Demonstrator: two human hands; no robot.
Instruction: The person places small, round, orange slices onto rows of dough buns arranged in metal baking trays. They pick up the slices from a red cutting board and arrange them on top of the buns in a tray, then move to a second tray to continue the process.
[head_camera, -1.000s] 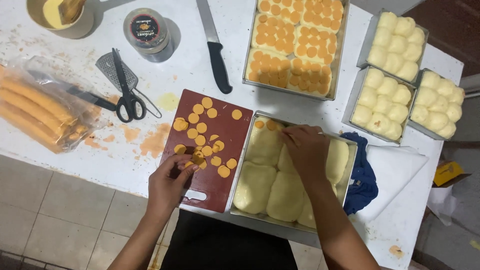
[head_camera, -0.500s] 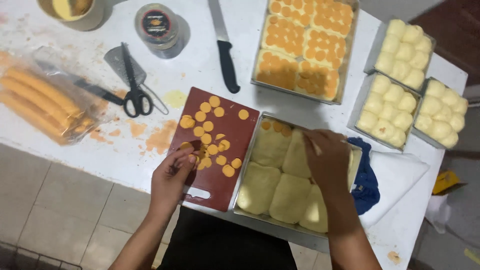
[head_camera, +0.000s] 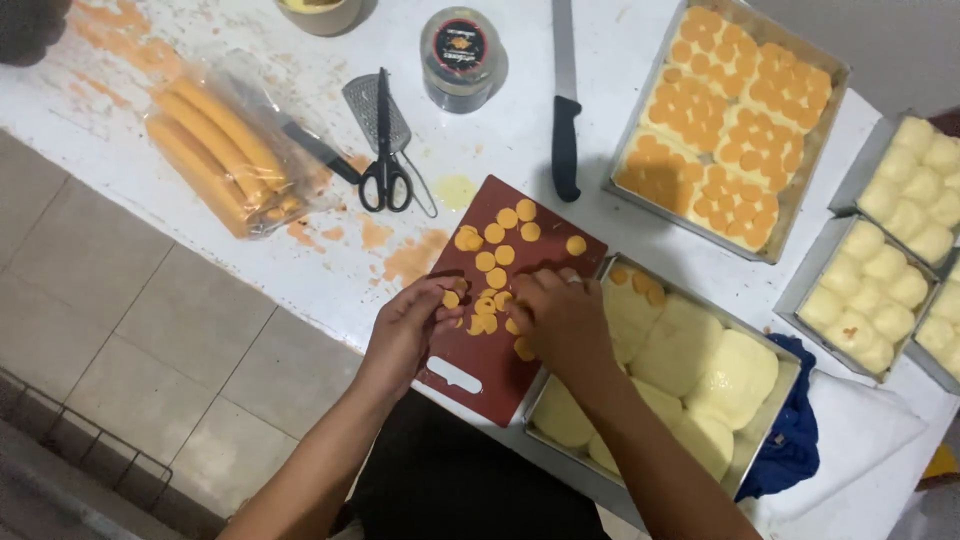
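Right hand (head_camera: 560, 320) has moved from dough tray (head_camera: 770, 335) onto round orange slices (head_camera: 490, 262).

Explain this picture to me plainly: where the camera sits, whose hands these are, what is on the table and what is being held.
The camera sits on a person's head, looking down at their own bare hands. The left hand and right hand meet over orange slices on a dark red cutting board; what the fingers pinch is unclear. Beside it is a metal tray of pale dough buns. Farther off lie scissors, a black-handled knife, bagged orange sausages and a tray of topped buns.
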